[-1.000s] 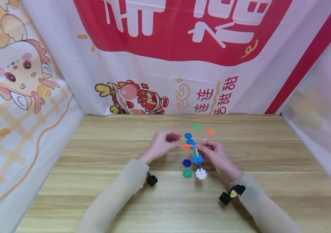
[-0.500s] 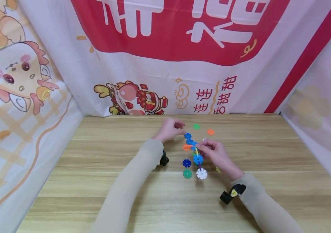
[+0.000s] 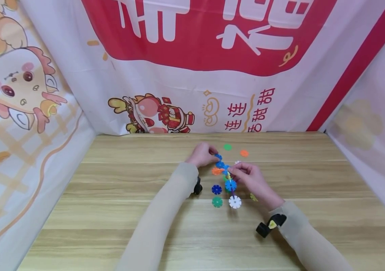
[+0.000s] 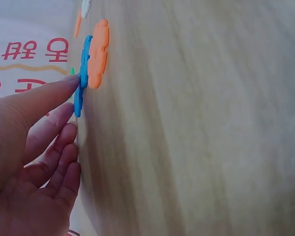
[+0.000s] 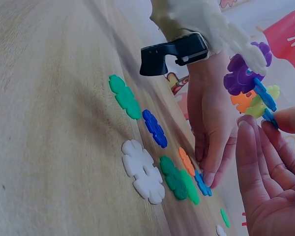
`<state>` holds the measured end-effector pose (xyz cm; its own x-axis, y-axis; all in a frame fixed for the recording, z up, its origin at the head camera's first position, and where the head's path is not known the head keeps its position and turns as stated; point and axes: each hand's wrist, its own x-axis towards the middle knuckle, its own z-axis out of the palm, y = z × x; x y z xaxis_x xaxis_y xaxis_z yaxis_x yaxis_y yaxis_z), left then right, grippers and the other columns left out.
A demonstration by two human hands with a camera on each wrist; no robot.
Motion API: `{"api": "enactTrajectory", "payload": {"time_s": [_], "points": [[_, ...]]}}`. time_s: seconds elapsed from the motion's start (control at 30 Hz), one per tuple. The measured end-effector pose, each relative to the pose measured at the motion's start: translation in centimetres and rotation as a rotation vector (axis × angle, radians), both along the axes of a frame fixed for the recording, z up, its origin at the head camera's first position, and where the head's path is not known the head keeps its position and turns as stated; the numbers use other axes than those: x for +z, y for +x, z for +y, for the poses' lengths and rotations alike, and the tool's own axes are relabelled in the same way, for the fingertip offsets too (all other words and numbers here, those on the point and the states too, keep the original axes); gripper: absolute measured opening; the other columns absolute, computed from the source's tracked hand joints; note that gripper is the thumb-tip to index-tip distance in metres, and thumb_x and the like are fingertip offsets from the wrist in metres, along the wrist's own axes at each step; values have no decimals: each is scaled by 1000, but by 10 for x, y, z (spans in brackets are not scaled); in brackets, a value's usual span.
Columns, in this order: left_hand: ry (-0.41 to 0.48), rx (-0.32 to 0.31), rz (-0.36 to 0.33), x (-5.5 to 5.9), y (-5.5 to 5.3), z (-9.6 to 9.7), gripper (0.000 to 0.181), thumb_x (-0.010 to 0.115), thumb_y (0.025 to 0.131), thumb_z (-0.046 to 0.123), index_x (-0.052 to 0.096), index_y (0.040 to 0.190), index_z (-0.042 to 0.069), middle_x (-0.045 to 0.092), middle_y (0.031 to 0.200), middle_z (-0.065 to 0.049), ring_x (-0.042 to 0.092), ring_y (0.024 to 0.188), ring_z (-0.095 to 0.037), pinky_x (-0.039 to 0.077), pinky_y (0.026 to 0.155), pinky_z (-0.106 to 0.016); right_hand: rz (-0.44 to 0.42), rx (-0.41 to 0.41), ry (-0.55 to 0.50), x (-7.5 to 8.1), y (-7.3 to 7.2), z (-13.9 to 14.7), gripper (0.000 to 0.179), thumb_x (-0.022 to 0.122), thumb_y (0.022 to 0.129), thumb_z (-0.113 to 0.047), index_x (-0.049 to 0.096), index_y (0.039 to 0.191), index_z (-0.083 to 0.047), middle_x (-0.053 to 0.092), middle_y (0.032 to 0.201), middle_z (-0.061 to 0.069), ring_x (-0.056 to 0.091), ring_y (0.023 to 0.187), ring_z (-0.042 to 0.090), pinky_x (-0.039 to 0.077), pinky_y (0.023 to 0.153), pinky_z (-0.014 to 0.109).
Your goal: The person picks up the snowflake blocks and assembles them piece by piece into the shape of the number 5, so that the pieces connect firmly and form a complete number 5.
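Observation:
My right hand [image 3: 248,175] holds up a joined chain of notched plastic snowflake discs. Thumb and fingers pinch a blue disc [image 5: 270,118] at one end; yellow-green [image 5: 258,105], orange [image 5: 243,98], purple [image 5: 241,73] and white [image 5: 250,58] discs are linked in the chain. In the head view its white disc [image 3: 235,202] hangs lowest, nearest me. Across from it, my left hand [image 3: 203,154] reaches down to the table, pinching a loose blue snowflake disc [image 4: 83,78] between thumb and fingers. An orange disc [image 4: 99,54] appears right beside that blue one in the left wrist view.
Loose discs lie around the hands on the wooden table [image 3: 111,210]: dark blue [image 3: 216,189], green [image 3: 217,202], yellow [image 3: 253,197], and at the back orange [image 3: 244,153] and light green [image 3: 227,146]. Printed cloth [image 3: 192,101] closes off the back and sides.
My left hand has moved right and away from me, then down onto the blue disc, its fingers closing on it. My right hand with the chain stays nearly still.

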<state>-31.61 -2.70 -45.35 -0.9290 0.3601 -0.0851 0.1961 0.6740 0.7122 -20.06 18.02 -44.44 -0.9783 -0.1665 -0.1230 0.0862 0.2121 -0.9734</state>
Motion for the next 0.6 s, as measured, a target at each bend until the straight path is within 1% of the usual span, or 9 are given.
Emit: {"api": "enactTrajectory", "payload": {"time_s": [0.1, 0.2, 0.3, 0.4, 0.47, 0.53, 0.6], "points": [[10, 18, -6, -1, 1, 1, 29, 85, 94, 16, 78, 119, 3, 78, 121, -12, 70, 115, -26, 57, 107, -39, 2, 1, 0, 0, 0, 0, 33, 70, 107, -30, 70, 112, 2, 76, 97, 1, 70, 86, 11, 62, 83, 23], [34, 38, -7, -3, 0, 1, 28, 87, 92, 16, 77, 116, 4, 77, 118, -11, 71, 109, -24, 58, 103, -38, 2, -2, -5, 0, 1, 1, 32, 70, 107, -29, 70, 112, 3, 75, 95, -1, 70, 86, 10, 62, 83, 23], [97, 59, -23, -6, -1, -1, 27, 88, 91, 13, 76, 113, 4, 77, 111, -11, 71, 99, -21, 60, 93, -34, 1, -4, -10, -1, 1, 1, 32, 70, 107, -28, 71, 112, 3, 75, 94, -3, 70, 86, 10, 62, 83, 23], [174, 69, -48, -6, 0, -5, 24, 87, 90, 10, 77, 112, 4, 78, 107, -11, 71, 93, -19, 60, 85, -29, 3, -2, -12, -3, 1, 2, 31, 69, 107, -28, 71, 112, 3, 75, 93, -4, 69, 86, 10, 62, 83, 23], [218, 67, -53, -5, 1, -10, 23, 86, 91, 11, 78, 113, 5, 79, 106, -10, 71, 92, -17, 60, 83, -27, 5, -4, -8, -3, 1, 3, 31, 69, 108, -27, 71, 112, 3, 75, 93, -4, 70, 86, 11, 62, 83, 23], [251, 62, -50, -2, 4, -15, 23, 85, 93, 12, 80, 114, 7, 79, 107, -9, 71, 94, -17, 60, 83, -27, 1, -4, 2, -4, 0, 5, 31, 68, 108, -29, 71, 113, 2, 75, 94, -5, 70, 87, 11, 62, 83, 23], [274, 55, -33, 0, 6, -20, 21, 85, 93, 14, 81, 114, 9, 80, 108, -7, 72, 95, -17, 61, 83, -27, -7, -11, 9, -4, -1, 5, 31, 68, 108, -30, 71, 113, 0, 75, 95, -4, 70, 87, 12, 62, 83, 23]]}}
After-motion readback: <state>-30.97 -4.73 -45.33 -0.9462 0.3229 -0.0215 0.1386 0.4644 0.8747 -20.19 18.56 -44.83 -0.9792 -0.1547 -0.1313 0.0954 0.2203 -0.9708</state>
